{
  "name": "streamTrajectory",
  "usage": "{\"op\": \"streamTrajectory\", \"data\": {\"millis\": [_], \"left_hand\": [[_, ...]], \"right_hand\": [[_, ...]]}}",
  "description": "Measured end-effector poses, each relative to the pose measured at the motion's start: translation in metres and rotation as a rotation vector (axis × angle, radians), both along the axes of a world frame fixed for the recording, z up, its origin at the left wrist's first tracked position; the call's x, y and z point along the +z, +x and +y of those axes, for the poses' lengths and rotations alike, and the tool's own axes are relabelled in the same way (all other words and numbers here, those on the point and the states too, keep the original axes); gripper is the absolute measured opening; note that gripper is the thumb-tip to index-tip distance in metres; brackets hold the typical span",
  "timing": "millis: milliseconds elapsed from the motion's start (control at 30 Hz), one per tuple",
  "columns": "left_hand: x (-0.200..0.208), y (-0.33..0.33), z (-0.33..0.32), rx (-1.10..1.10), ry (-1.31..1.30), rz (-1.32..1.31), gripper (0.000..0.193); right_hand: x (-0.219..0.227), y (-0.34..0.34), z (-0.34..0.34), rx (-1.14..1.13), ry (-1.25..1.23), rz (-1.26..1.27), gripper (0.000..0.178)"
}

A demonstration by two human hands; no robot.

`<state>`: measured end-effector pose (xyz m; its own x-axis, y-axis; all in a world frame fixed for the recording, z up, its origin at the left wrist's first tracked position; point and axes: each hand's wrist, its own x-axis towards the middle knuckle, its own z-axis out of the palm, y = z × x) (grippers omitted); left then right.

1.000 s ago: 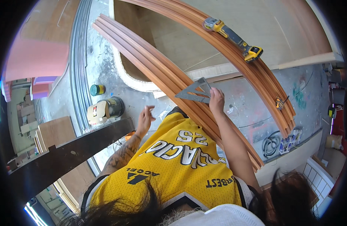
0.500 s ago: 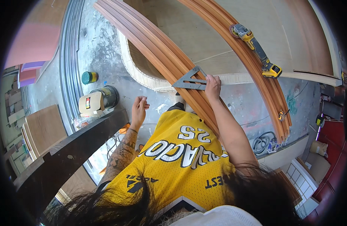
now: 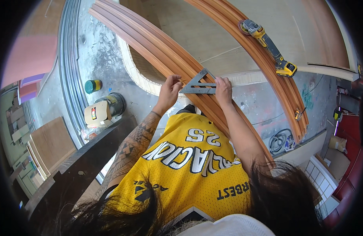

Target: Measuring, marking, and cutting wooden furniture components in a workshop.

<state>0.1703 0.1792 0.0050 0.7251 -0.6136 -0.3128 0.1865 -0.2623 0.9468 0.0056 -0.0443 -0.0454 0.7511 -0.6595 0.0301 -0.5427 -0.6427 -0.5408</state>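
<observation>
A grey metal triangular square [image 3: 195,90] lies flat across a long reddish-brown grooved wood moulding [image 3: 165,51]. At the square's right end, my right hand [image 3: 223,90] pinches its edge and steadies it on the wood. My left hand [image 3: 169,93] is at the moulding's left edge, beside the square's left corner. Its thumb and fingertips are pressed together; whatever may be between them is too small to make out. Under the moulding runs the pale, curved rim of a large wooden panel structure [image 3: 136,74].
A yellow-and-black cordless angle grinder [image 3: 270,47] rests on a second curved moulding [image 3: 252,51] to the right. On the floor at left stand a dark bucket [image 3: 117,104], a green can [image 3: 93,86] and long metal channels [image 3: 69,59]. A dark beam [image 3: 83,161] crosses at lower left; a coiled hose [image 3: 280,140] lies right.
My left hand has moved up and to the right, from beside my body to the moulding's edge near the square. My right hand stays on the square.
</observation>
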Motion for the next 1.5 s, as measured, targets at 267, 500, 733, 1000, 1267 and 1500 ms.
{"op": "streamTrajectory", "data": {"millis": [267,500,733,1000,1267,1500], "left_hand": [[0.023,0.004,-0.047,-0.287,0.248,-0.255,0.027],[0.005,0.010,-0.060,-0.304,0.217,-0.458,0.027],[0.006,0.016,-0.078,-0.415,0.315,-0.505,0.029],[0.007,0.017,-0.081,-0.545,0.358,-0.608,0.031],[0.012,0.025,-0.076,-0.332,0.308,-0.607,0.028],[0.010,0.021,-0.068,-0.411,0.310,-0.569,0.029]], "right_hand": [[-0.001,-0.004,-0.002,0.003,0.062,-0.023,0.018],[0.004,-0.002,-0.002,0.001,0.073,0.018,0.018],[0.006,-0.002,-0.001,-0.006,0.067,-0.017,0.018],[0.003,-0.003,0.000,-0.015,0.049,-0.030,0.018],[0.003,-0.002,0.000,-0.026,0.052,-0.053,0.017],[0.004,-0.002,-0.001,-0.023,0.064,-0.007,0.017]]}}
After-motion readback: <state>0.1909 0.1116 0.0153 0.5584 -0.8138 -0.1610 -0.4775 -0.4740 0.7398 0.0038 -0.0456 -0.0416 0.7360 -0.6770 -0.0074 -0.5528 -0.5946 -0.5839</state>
